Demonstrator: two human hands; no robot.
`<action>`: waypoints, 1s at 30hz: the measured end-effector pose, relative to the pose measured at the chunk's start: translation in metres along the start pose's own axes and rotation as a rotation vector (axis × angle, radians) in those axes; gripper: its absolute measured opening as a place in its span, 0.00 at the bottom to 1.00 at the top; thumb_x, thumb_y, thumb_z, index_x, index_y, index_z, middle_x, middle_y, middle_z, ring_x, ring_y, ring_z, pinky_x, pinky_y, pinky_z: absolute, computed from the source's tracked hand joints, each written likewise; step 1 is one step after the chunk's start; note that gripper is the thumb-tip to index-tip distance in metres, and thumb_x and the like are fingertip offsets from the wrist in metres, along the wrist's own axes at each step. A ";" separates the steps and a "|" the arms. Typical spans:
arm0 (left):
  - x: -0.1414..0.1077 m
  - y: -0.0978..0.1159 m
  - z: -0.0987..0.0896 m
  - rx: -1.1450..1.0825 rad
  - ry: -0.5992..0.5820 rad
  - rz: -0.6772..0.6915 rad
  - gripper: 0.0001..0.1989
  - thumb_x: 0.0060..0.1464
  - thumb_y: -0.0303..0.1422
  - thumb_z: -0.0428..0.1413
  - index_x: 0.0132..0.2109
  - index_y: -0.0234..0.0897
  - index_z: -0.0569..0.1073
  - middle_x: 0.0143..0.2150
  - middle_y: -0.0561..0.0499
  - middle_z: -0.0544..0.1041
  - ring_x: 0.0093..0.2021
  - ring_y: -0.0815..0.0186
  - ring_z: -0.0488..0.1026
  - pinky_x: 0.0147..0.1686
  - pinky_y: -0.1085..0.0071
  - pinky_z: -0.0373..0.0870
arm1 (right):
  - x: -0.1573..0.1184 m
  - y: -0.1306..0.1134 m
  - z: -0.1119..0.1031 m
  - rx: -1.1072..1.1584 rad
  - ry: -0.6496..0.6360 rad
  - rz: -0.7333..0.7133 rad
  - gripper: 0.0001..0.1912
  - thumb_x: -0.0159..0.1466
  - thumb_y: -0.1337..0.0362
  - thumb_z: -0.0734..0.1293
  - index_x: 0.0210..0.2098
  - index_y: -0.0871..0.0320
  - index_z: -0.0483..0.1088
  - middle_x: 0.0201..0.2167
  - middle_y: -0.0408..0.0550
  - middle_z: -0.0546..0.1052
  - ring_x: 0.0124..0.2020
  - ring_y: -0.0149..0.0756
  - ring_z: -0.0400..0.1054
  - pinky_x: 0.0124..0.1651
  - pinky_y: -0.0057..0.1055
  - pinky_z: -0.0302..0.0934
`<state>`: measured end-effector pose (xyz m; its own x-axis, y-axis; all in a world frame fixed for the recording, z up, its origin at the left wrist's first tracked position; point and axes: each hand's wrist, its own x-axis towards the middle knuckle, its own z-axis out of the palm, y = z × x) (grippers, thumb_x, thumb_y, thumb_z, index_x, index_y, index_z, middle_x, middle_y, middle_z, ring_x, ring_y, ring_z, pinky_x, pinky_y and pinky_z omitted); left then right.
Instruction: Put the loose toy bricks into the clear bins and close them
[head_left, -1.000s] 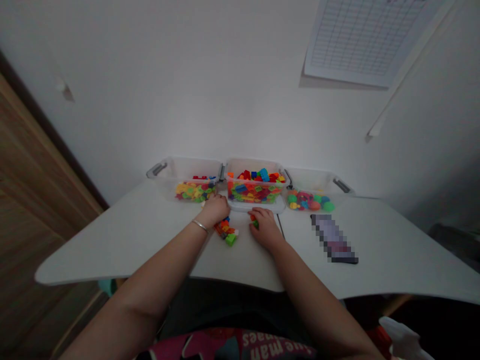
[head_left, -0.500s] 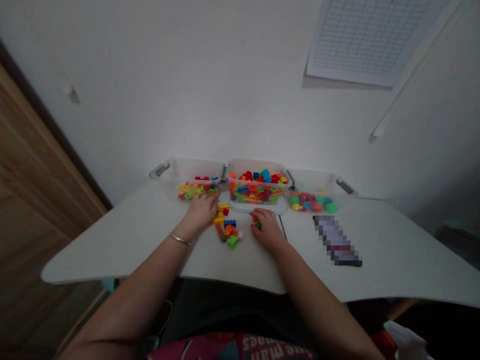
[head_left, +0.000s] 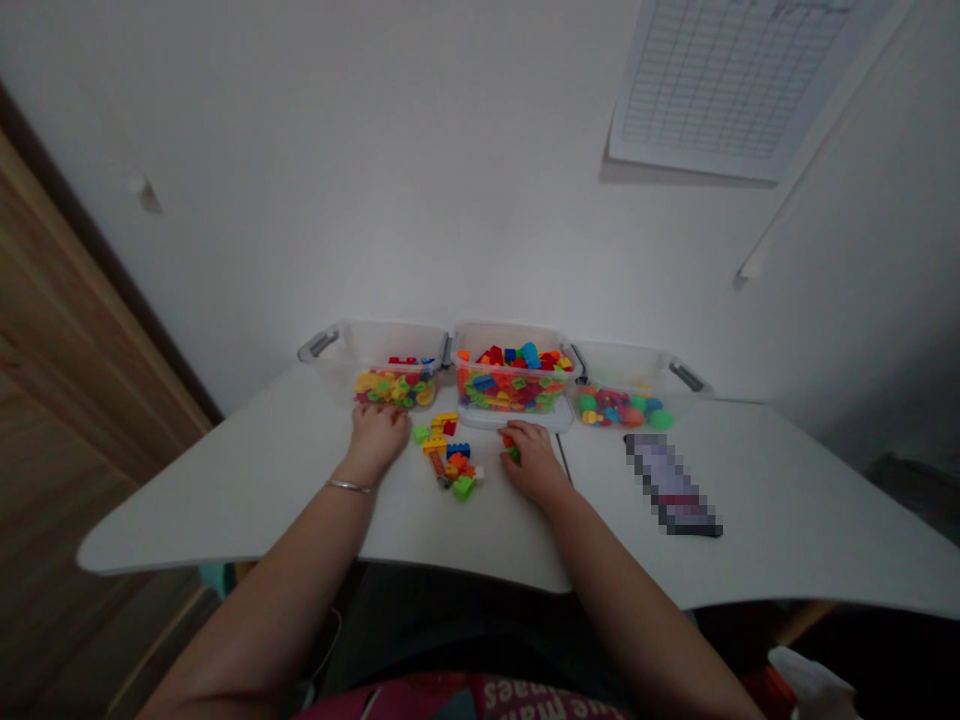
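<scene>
Resting both hands on a white counter [head_left: 225, 510], bare forearms coming in from the bottom of the frame. Right hand [head_left: 534, 464] sits just right of centre, palm down, wrist low, with its fingers [head_left: 519, 436] curled forward and pressed together over small green-and-orange bricks [head_left: 512, 449]; the bricks sit under the fingertips, mostly hidden, and look pinched, though the grip is hard to see. Left hand [head_left: 379, 440] lies left of centre, palm down, with its fingers [head_left: 369, 418] close together and pointing up the frame, tips just touching the front of the left clear plastic bin [head_left: 375, 345]. Nothing shows between those fingers. A thin metal bangle [head_left: 350, 487] circles the left wrist.

A loose pile of toy bricks [head_left: 450, 458] lies on the counter between the hands, nearer the right hand, with yellow, blue, orange and green pieces. One small green brick [head_left: 421, 434] sits apart at the pile's left edge.

Three clear bins stand in a row along the wall at mid-frame. The left one holds yellow, green and red pieces, the middle bin [head_left: 510, 345] holds mixed bricks, and the right bin [head_left: 622, 360] holds round coloured pieces. A pixelated object [head_left: 670, 485] lies on the counter at right.
</scene>
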<state>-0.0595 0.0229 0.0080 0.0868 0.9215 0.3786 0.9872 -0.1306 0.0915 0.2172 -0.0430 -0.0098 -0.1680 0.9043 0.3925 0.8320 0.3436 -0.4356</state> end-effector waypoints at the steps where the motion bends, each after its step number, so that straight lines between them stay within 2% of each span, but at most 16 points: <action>1: 0.000 0.001 0.002 -0.006 -0.010 0.009 0.20 0.61 0.33 0.44 0.43 0.33 0.80 0.43 0.39 0.80 0.50 0.52 0.71 0.57 0.52 0.59 | 0.000 0.000 0.000 0.002 0.002 0.001 0.21 0.60 0.69 0.65 0.54 0.61 0.71 0.57 0.55 0.70 0.59 0.47 0.57 0.65 0.46 0.54; 4: -0.002 0.010 0.008 -0.067 -0.010 0.056 0.19 0.61 0.33 0.44 0.45 0.34 0.79 0.44 0.41 0.80 0.51 0.54 0.71 0.58 0.54 0.60 | 0.000 -0.001 0.000 0.014 0.011 -0.002 0.21 0.60 0.70 0.65 0.54 0.61 0.71 0.57 0.55 0.70 0.59 0.47 0.57 0.65 0.46 0.54; 8: -0.010 0.029 0.012 -0.227 0.002 0.219 0.19 0.63 0.33 0.43 0.48 0.34 0.77 0.48 0.43 0.79 0.52 0.56 0.70 0.57 0.56 0.62 | -0.001 0.000 0.001 0.030 0.020 -0.005 0.21 0.60 0.70 0.65 0.54 0.62 0.71 0.56 0.56 0.70 0.59 0.47 0.57 0.65 0.45 0.54; 13: -0.011 0.043 0.013 -0.278 0.110 0.241 0.18 0.62 0.36 0.47 0.52 0.33 0.75 0.51 0.41 0.75 0.53 0.55 0.68 0.56 0.57 0.65 | 0.001 0.005 0.006 0.064 0.050 -0.008 0.20 0.61 0.67 0.66 0.53 0.60 0.71 0.55 0.55 0.71 0.58 0.47 0.59 0.64 0.47 0.54; 16: -0.004 0.044 0.014 -0.303 0.100 0.312 0.17 0.62 0.35 0.47 0.50 0.34 0.76 0.53 0.41 0.75 0.55 0.54 0.68 0.59 0.55 0.62 | 0.001 0.002 0.007 0.072 0.089 -0.006 0.20 0.61 0.63 0.66 0.53 0.59 0.71 0.55 0.56 0.71 0.58 0.48 0.59 0.64 0.48 0.54; 18: -0.001 0.044 0.016 -0.357 0.046 0.369 0.17 0.62 0.34 0.46 0.48 0.35 0.77 0.52 0.43 0.77 0.54 0.55 0.69 0.59 0.55 0.62 | -0.002 -0.006 0.005 0.060 0.113 -0.053 0.23 0.60 0.59 0.68 0.54 0.59 0.70 0.56 0.57 0.70 0.59 0.49 0.59 0.64 0.50 0.54; 20: 0.000 0.044 0.017 -0.404 0.008 0.392 0.17 0.62 0.32 0.45 0.46 0.35 0.77 0.49 0.44 0.78 0.52 0.57 0.71 0.57 0.56 0.64 | -0.006 -0.019 0.003 0.040 0.104 -0.172 0.27 0.59 0.55 0.70 0.55 0.59 0.70 0.57 0.57 0.69 0.60 0.50 0.58 0.65 0.51 0.51; 22: -0.003 0.044 0.016 -0.419 -0.002 0.399 0.16 0.63 0.33 0.45 0.44 0.34 0.77 0.45 0.44 0.79 0.49 0.57 0.71 0.55 0.57 0.65 | -0.011 -0.034 0.001 0.018 0.050 -0.321 0.29 0.57 0.53 0.71 0.55 0.58 0.70 0.57 0.56 0.70 0.60 0.50 0.58 0.66 0.51 0.49; 24: -0.007 0.044 0.016 -0.425 -0.004 0.406 0.16 0.63 0.33 0.45 0.43 0.33 0.76 0.42 0.43 0.78 0.47 0.57 0.71 0.53 0.57 0.66 | -0.014 -0.046 0.002 -0.010 -0.016 -0.402 0.29 0.57 0.51 0.72 0.55 0.56 0.69 0.57 0.55 0.71 0.60 0.49 0.59 0.65 0.50 0.50; 27: -0.013 0.046 0.019 -0.448 -0.005 0.410 0.14 0.63 0.32 0.46 0.43 0.33 0.75 0.41 0.43 0.76 0.46 0.58 0.71 0.52 0.59 0.68 | -0.015 -0.054 0.008 -0.057 -0.076 -0.425 0.25 0.60 0.52 0.70 0.54 0.56 0.70 0.57 0.55 0.71 0.60 0.49 0.59 0.63 0.48 0.54; 30: -0.016 0.051 0.024 -0.496 0.001 0.442 0.14 0.63 0.31 0.44 0.44 0.34 0.75 0.43 0.44 0.76 0.47 0.60 0.71 0.52 0.60 0.68 | -0.012 -0.051 0.012 -0.079 -0.075 -0.404 0.18 0.63 0.57 0.68 0.51 0.56 0.72 0.55 0.54 0.72 0.59 0.46 0.60 0.62 0.47 0.56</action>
<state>-0.0070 0.0102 -0.0155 0.4691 0.7422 0.4787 0.6803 -0.6493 0.3401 0.1704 -0.0681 -0.0020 -0.5244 0.7179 0.4578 0.7288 0.6565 -0.1946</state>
